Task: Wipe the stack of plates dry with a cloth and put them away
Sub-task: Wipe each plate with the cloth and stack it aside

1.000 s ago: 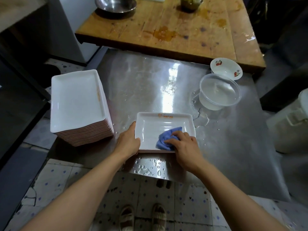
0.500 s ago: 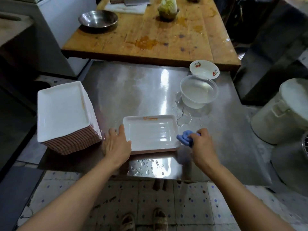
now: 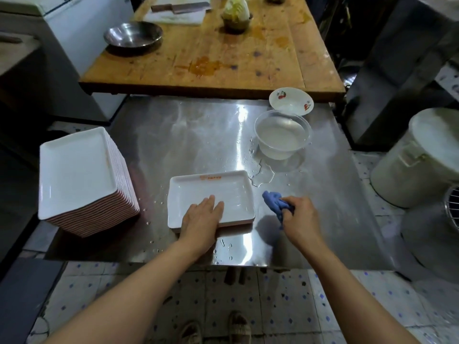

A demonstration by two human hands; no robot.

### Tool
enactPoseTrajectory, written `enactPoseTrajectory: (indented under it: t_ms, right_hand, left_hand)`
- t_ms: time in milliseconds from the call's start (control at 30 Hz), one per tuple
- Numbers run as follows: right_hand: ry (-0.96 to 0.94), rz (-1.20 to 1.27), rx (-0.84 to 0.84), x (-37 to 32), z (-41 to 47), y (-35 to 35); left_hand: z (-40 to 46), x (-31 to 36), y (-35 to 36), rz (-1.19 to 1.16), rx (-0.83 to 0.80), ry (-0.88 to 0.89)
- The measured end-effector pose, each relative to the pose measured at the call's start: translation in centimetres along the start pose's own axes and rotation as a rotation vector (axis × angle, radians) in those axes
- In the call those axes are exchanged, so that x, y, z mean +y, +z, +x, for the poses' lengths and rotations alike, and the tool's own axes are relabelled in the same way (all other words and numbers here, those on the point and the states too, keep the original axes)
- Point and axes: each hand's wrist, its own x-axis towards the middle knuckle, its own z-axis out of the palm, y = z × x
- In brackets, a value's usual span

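- Landmark: the single white plate (image 3: 211,198), a shallow rectangular dish lying flat near the front edge of the steel tabletop (image 3: 198,135).
- Left hand (image 3: 202,219): grip open, fingers straight, palm pressed on the plate's near rim and inner floor. It holds nothing; it only pins the plate down.
- Right hand (image 3: 299,218): grip closed round a bunched blue cloth (image 3: 274,203), just to the right of the plate and clear of it.
- Stack of plates (image 3: 79,180): to the left of the plate, well apart from it, at the tabletop's left edge. Many identical dishes, nested.
- Beyond the plate to the right: a clear tub (image 3: 283,135) of water, with a small white bowl (image 3: 291,101) behind it. Droplets and a puddle (image 3: 262,175) lie between tub and plate.
- Handling, judged: the plate is stiff, glazed and breakable; probably slick where wet, and liable to skid on the wet steel. A single one looks light; the stack would be heavy.
- Hold, judged: take the plate by the raised rim on its short sides, thumb over the lip, fingers under.
- Cloth: soft, limp, conforms to corners.
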Motion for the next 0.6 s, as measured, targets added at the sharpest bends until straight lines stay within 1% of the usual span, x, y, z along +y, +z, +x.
enactPoseTrajectory:
  t_ms: [133,233,333,433,600]
  right_hand:
    - [0.009,0.003,0.008,-0.3,-0.1,-0.3]
    - [0.013,-0.009,0.011,-0.4,-0.2,-0.6]
    - [0.022,-0.014,0.02,-0.6,-0.5,-0.7]
    - [0.016,-0.003,0.033,-1.1,-0.5,-0.8]
    - [0.044,0.112,0.049,-2.5,-0.4,-1.0]
  left_hand:
    - [-0.5,0.7,-0.9,0.055,0.057,0.002]
    - [-0.9,1.0,-1.3,0.109,0.065,0.043]
    - [-1.5,0.9,-1.6,0.114,0.087,0.055]
    - [-1.7,0.5,-2.9,0.067,0.159,0.041]
    - [-0.8,-0.3,-7.1,-0.128,0.285,0.003]
